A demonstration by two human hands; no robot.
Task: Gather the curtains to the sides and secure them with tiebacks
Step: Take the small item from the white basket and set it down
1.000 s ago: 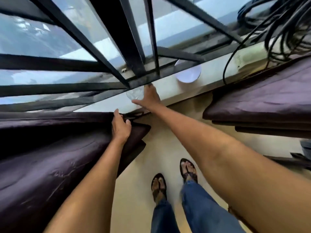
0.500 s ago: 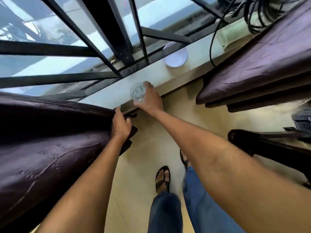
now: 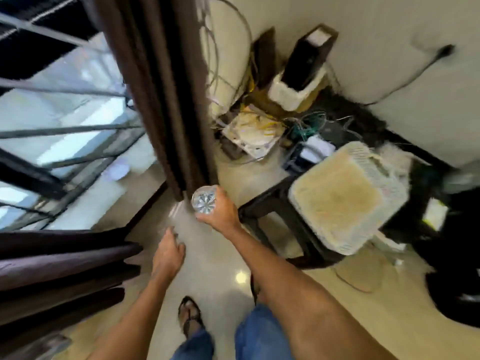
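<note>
My right hand (image 3: 220, 210) grips a clear drinking glass (image 3: 204, 200), seen from above, just beside the lower end of the right dark brown curtain (image 3: 166, 87). That curtain hangs gathered in narrow folds at the window's right edge. The left dark curtain (image 3: 59, 271) lies bunched at the lower left. My left hand (image 3: 167, 252) hangs free over the floor with relaxed fingers, a short way right of the left curtain and touching nothing. No tieback is visible.
The barred window (image 3: 65, 120) and its pale sill (image 3: 104, 198) with a white dish (image 3: 119, 171) fill the left. To the right stand a dark stool (image 3: 280, 219) carrying a cream box-shaped appliance (image 3: 345, 198), tangled cables (image 3: 306, 126) and boxes by the wall.
My right hand lifted the glass off the sill and carried it right. My left hand let go of the left curtain. The view swung right toward the corner.
</note>
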